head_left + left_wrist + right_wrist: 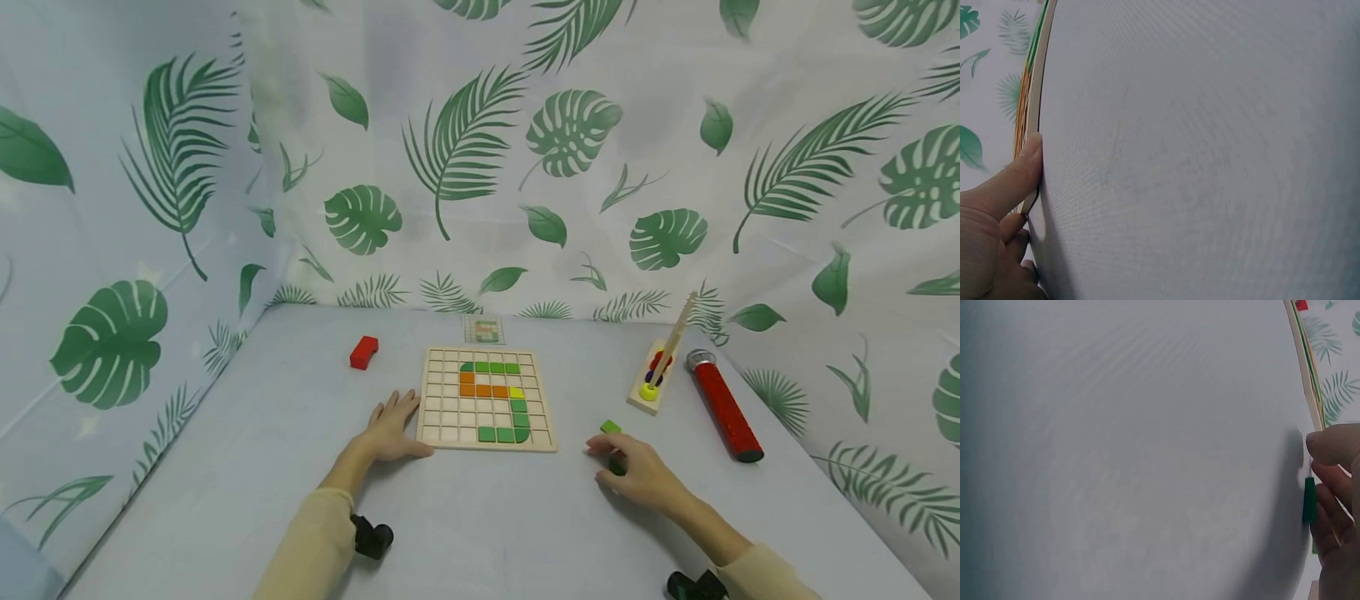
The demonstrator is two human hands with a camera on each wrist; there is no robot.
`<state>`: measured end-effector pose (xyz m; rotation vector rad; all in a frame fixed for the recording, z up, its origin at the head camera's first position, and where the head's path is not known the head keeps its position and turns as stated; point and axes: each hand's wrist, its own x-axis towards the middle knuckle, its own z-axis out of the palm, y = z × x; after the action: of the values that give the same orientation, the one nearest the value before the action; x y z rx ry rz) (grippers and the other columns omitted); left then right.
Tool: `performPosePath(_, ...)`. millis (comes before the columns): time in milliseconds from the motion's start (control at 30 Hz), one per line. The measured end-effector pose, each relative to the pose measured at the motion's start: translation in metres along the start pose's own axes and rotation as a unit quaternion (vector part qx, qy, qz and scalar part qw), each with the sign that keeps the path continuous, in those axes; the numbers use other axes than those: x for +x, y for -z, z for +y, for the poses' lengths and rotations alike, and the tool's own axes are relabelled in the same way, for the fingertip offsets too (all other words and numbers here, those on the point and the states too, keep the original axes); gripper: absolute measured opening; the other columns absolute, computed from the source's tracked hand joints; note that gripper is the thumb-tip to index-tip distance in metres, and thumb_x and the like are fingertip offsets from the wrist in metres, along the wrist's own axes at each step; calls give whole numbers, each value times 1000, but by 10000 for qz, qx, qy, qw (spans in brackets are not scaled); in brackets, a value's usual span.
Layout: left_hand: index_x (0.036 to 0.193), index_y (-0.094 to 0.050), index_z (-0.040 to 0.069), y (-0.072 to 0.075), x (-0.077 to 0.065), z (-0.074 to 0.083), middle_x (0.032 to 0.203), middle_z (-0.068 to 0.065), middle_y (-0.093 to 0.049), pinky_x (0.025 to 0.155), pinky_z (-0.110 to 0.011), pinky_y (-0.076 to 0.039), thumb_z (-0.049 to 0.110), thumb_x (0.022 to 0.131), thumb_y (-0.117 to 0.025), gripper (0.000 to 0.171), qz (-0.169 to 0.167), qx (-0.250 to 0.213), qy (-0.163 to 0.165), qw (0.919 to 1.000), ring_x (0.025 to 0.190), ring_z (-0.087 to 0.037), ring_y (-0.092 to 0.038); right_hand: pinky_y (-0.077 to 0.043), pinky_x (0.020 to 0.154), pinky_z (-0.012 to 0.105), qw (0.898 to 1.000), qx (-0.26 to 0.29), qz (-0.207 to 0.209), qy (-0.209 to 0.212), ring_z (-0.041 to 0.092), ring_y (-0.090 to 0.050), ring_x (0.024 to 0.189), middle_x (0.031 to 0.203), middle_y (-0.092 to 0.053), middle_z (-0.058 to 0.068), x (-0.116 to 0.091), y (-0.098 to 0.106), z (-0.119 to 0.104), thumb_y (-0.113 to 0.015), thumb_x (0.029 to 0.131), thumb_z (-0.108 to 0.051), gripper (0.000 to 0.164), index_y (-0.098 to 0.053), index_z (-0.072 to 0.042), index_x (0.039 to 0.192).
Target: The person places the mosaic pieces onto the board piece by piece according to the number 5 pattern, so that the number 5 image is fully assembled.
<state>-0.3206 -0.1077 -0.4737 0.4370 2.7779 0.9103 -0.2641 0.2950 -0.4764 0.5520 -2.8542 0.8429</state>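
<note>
A wooden grid board (442, 421) carries green, orange and yellow tiles in an S-like path. My left hand (390, 429) rests at its lower left, fingers spread along the left side and the thumb touching the corner; the left wrist view shows this thumb (1013, 178) against the board's edge. To the right of the board, my right hand (637, 471) hovers low with relaxed fingers and the thumb apart. A dark green tile (1309, 500) lies beneath it, partly hidden in the head view. Just beyond the fingertips is a light green tile (611, 427).
A patterned card (483, 330) lies behind the board. Back left sits a red arch-shaped block (363, 352). On the right are a wooden stand (645, 406) with coloured beads and an upright stick, and a red microphone (726, 408). Leaf-patterned cloth walls border the table.
</note>
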Motion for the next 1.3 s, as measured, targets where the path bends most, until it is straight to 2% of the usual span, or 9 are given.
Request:
performPosePath(233,146,-29,0,3,-3,1,153,-18,-21,112,-52,-3,33,76,-78,91,6,-58,-43,10000,142,-37,-5,-51,85,37,9994,-104,-250,-201,15,-59,96,105,-65,-6,-7,11,3,-75,75,-5,38,-64,-12,111)
performPosePath(433,146,-29,-1,5,-3,-1,153,-18,-20,112,-52,-3,33,76,-77,92,9,-9,-36,10000,142,-37,-5,-52,83,34,9991,-175,-391,-65,13,-58,93,104,-65,-6,-13,22,9,-74,76,-5,37,-64,-11,111)
performPosePath(633,147,-28,0,4,-1,-4,154,-17,-20,112,-51,-2,34,77,-77,92,9,34,17,10000,142,-36,-4,-52,82,32,9992,-213,-330,69,15,-59,94,106,-65,-4,-22,27,18,-71,76,-1,38,-63,-9,112)
performPosePath(833,147,-28,0,1,-1,-6,154,-17,-20,112,-52,-3,34,76,-78,92,35,18,37,10000,142,-36,-4,-53,79,29,9997,-228,-31,-85,13,-58,90,100,-65,-5,-24,22,20,-74,77,-3,37,-64,-9,112)
performPosePath(1000,146,-29,0,0,-1,-5,154,-17,-21,112,-52,-3,33,76,-78,92,43,4,10,10000,142,-36,-5,-51,69,23,9994,-219,265,-81,7,-56,80,89,-63,-7,-20,14,17,-76,75,-3,35,-66,-7,108)
performPosePath(1300,147,-28,1,-2,-1,-2,154,-17,-20,112,-51,-2,33,76,-78,93,3,-80,5,10000,142,-35,-4,-45,60,21,9986,-386,335,-141,7,-49,70,80,-55,-7,-8,-1,13,-76,78,-9,22,-70,-11,98)
